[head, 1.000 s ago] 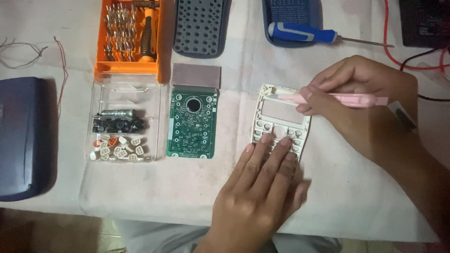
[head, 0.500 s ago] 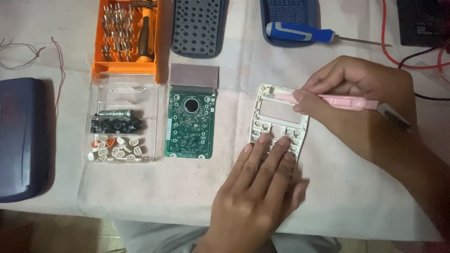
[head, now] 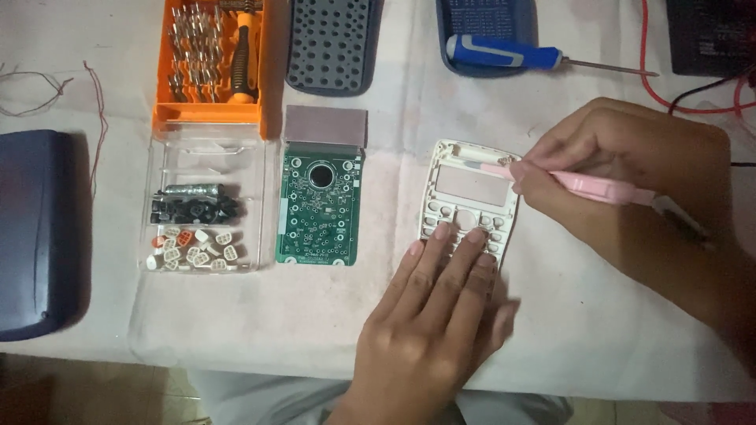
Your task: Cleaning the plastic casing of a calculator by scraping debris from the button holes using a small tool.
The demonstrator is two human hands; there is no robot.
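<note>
Our left hand (head: pixel 429 315) lies flat, fingers spread narrowly, pressing the lower end of the white shell (head: pixel 469 201) on the cloth. Our right hand (head: pixel 622 185) pinches a pink tool (head: pixel 583 184), its tip at the shell's top edge. The green board (head: pixel 319 208) lies just left, then the clear tray (head: pixel 201 206); a blue screwdriver (head: pixel 504 53) lies above. Since before, the hands have barely moved.

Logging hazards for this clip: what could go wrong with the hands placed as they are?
The right hand works a pink tool along the top edge of the white keypad shell; a slip could crack the thin frame. The left hand pins only the lower end, so the shell might pivot. The green circuit board lies bare nearby and could be knocked.
</note>
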